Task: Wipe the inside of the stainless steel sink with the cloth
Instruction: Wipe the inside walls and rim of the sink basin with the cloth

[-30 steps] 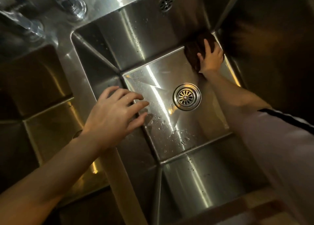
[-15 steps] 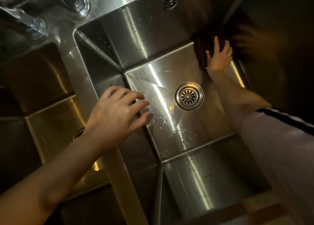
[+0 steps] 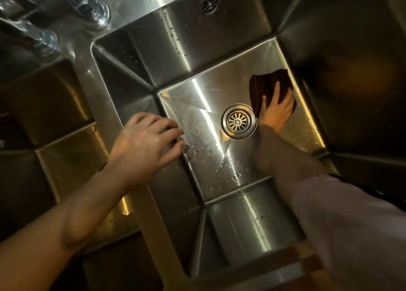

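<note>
From the head camera, the stainless steel sink (image 3: 219,49) filled most of the view, its floor and back wall speckled with water drops. A dark brown cloth (image 3: 267,84) lay flat on the sink floor near the right wall, just beside the round drain strainer (image 3: 239,121) and to its upper right. The right hand (image 3: 277,107) pressed down on the cloth, fingers spread and fairly straight across it, the palm covering its nearer edge; this grip was flat on the cloth rather than curled round it. The right forearm reached down into the basin from a pale sleeve (image 3: 351,224) at lower right.

The left hand (image 3: 145,144) rested on the steel divider (image 3: 114,119) along the left rim of the basin, fingers loosely bent over the edge and holding nothing. A second basin (image 3: 55,150) lay to the left of the divider. A round overflow grille (image 3: 210,4) sat high on the back wall, and blurred chrome tap fittings (image 3: 94,9) stood at the upper left on the steel surface.
</note>
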{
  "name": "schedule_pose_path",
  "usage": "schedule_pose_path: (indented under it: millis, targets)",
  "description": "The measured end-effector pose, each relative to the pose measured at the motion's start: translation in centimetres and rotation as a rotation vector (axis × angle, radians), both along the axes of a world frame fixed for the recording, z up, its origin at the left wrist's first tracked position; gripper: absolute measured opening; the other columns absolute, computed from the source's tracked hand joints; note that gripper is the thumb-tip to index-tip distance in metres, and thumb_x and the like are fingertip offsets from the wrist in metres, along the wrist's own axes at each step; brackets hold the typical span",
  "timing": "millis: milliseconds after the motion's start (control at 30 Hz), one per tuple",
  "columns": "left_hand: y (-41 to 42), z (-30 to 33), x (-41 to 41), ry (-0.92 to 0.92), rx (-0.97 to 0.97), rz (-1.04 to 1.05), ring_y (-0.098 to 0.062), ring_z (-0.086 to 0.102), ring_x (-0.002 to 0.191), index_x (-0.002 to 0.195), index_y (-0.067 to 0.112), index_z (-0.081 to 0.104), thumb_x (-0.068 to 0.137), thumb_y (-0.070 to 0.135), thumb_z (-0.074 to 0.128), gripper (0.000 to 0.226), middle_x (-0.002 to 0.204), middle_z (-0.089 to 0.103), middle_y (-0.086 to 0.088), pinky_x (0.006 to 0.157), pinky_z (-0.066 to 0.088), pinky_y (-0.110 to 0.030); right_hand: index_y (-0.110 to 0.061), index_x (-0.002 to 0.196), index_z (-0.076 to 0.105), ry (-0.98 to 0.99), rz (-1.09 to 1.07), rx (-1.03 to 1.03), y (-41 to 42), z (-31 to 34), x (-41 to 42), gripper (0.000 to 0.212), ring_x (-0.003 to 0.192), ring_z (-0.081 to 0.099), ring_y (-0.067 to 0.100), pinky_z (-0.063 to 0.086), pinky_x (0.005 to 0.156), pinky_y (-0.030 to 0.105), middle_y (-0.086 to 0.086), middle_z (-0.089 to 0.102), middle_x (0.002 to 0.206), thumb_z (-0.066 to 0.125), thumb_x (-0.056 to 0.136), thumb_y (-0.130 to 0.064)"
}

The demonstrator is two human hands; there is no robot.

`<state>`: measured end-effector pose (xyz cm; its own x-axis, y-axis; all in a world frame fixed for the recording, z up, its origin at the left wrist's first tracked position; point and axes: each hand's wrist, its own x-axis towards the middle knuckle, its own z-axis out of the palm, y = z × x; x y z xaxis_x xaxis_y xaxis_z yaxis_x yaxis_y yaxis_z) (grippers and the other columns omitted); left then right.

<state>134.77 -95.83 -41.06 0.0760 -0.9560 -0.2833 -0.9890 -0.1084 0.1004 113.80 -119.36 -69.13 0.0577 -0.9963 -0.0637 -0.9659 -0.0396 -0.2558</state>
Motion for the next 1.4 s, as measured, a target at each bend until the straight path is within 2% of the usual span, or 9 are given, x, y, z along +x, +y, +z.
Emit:
schedule_pose_path:
  millis: [167,333,533,733,833,933,1033,1267,1400]
  targets:
    - [0.2,-0.1,-0.1,-0.001,0.022,0.014,-0.021,0.061,0.104,0.112,0.022,0.071,0.096,0.047,0.031,0.05,0.11,0.069,0.003,0.096,0.034,-0.038,-0.025,0.143,0.042,-0.061,-0.244,-0.004,6.2,0.5,3.0,0.058,0.126,0.045,0.037,0.037,0.103,0.049,0.021,0.042,0.143,0.058,0.087,-0.036]
    - [0.1,-0.3,0.0,0.002,0.022,0.027,-0.023,0.061,0.104,0.113,0.022,0.071,0.097,0.048,0.031,0.05,0.111,0.068,0.002,0.097,0.035,-0.041,-0.028,0.15,0.027,0.022,0.16,0.043,0.1,0.2,-2.5,0.06,0.139,0.029,0.034,0.022,0.113,0.044,0.018,0.026,0.153,0.047,0.095,-0.039]
    - [-0.3,0.0,-0.5,-0.021,0.008,0.062,-0.025,0.062,0.103,0.115,0.018,0.069,0.096,0.047,0.032,0.052,0.11,0.069,-0.003,0.097,0.034,-0.041,-0.026,0.144,0.041,-0.051,-0.207,-0.028,7.2,0.4,1.1,0.06,0.127,0.044,0.035,0.036,0.104,0.046,0.018,0.041,0.145,0.061,0.087,-0.035]
    - [-0.2,-0.4,-0.4,-0.013,0.003,0.06,-0.026,0.061,0.105,0.115,0.018,0.068,0.094,0.049,0.031,0.053,0.11,0.068,-0.004,0.098,0.034,-0.043,-0.025,0.143,0.042,-0.063,0.16,-0.072,2.8,0.2,-4.0,0.054,0.125,0.046,0.032,0.041,0.102,0.042,0.016,0.044,0.142,0.053,0.091,-0.036]
    - [-0.2,-1.1,-0.3,0.05,-0.038,0.084,-0.032,0.062,0.101,0.11,0.011,0.071,0.093,0.045,0.035,0.052,0.105,0.069,-0.01,0.097,0.032,-0.042,-0.022,0.142,0.044,-0.085,-0.033,-0.132,1.8,-0.2,-4.2,0.053,0.125,0.047,0.035,0.038,0.105,0.043,0.02,0.046,0.139,0.052,0.092,-0.038]
    - [-0.1,-1.4,-0.2,0.068,-0.051,0.095,-0.035,0.064,0.098,0.107,0.008,0.072,0.093,0.043,0.037,0.051,0.102,0.07,-0.013,0.094,0.033,-0.042,-0.02,0.141,0.046,-0.174,-0.332,-0.021,5.0,1.0,-0.7,0.058,0.126,0.045,0.038,0.036,0.104,0.045,0.021,0.045,0.14,0.063,0.087,-0.03]
    - [-0.1,-1.2,0.0,0.067,-0.013,0.09,-0.032,0.063,0.101,0.109,0.012,0.071,0.094,0.046,0.033,0.053,0.105,0.069,-0.01,0.096,0.036,-0.044,-0.02,0.138,0.05,-0.174,-0.42,0.069,7.4,1.8,1.6,0.062,0.12,0.051,0.039,0.042,0.099,0.046,0.021,0.049,0.136,0.069,0.081,-0.032]
    - [-0.1,-0.1,0.0,0.013,0.023,0.044,-0.02,0.06,0.106,0.113,0.022,0.068,0.095,0.051,0.031,0.051,0.111,0.068,0.001,0.097,0.031,-0.039,-0.027,0.15,0.022,-0.144,-0.472,0.294,6.5,3.5,2.3,0.083,0.138,0.023,0.039,0.026,0.109,0.054,0.018,0.02,0.154,0.057,0.082,-0.059]
    - [0.1,0.0,0.0,0.029,-0.022,0.014,-0.027,0.061,0.105,0.114,0.02,0.068,0.093,0.052,0.029,0.054,0.111,0.069,-0.003,0.095,0.037,-0.043,-0.032,0.152,0.01,-0.14,-0.417,0.302,6.5,4.4,2.0,0.077,0.144,0.005,0.04,0.016,0.109,0.065,0.016,0.002,0.159,0.048,0.09,-0.054]
